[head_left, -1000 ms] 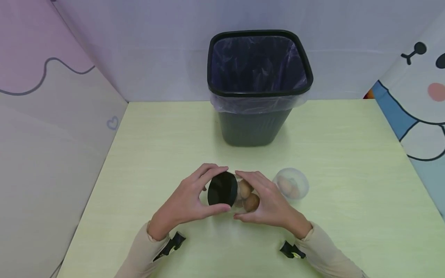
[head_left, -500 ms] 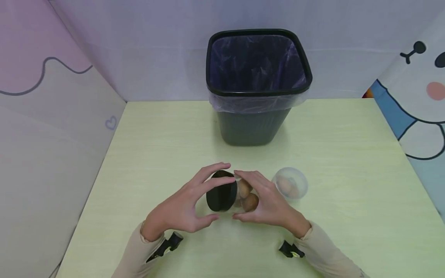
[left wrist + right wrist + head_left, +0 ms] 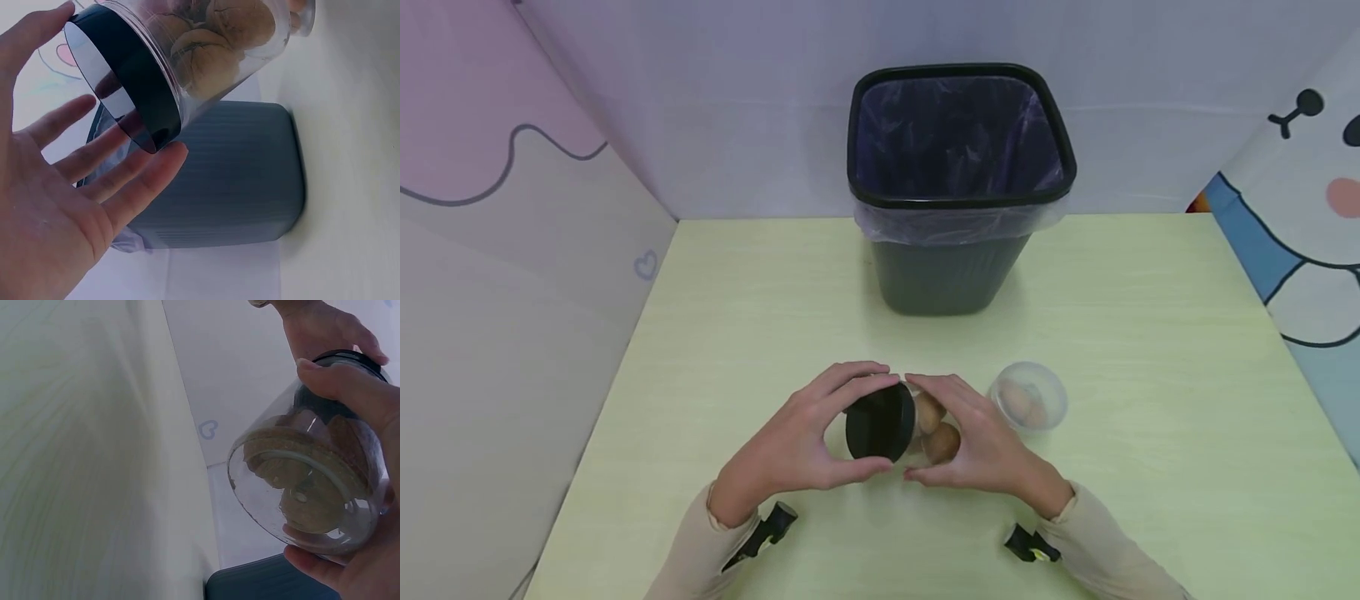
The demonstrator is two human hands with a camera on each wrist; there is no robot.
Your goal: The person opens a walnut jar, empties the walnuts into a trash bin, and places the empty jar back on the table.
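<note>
Jar [image 3: 931, 423]: lies tipped on its side low over the table [image 3: 1150, 417], front and centre, between two hands; cannot tell if it touches the top.

Far left, left hand [image 3: 790, 446]: grasps the lid [image 3: 880, 421], thumb under the rim, fingertips [image 3: 169, 156] spread over the edge, palm clear of the flat face. Looks like a light fingertip hold, not a full wrap.

Lid: black, round, smooth and glossy plastic, short straight skirt, seated on the jar's mouth and facing left.

Jar body: clear, thin-walled, rounded barrel, slick-looking. Holds walnuts [image 3: 942, 440], brown, wrinkled, hard-shelled, loose against the wall.

Right hand [image 3: 992, 446]: grips the body from the base end, fingers curled over the top, thumb beneath.

Step in hand, by judgement: turning the lid against the held body. Calls next for a firmer pinch on the lid's rim, a steady counter-grip on the right, and a mouth kept level or raised, lest the nuts roll out once the lid loosens.

Right of the hands: second jar [image 3: 1028, 396], same clear round make, upright on the table, nuts inside, no black lid seen on it.

Behind, at the far edge: bin [image 3: 947, 275], dark ribbed plastic, squarish with rounded corners, lined with a thin crinkled bag.

Table: pale green, faint wood grain, matte.
</note>
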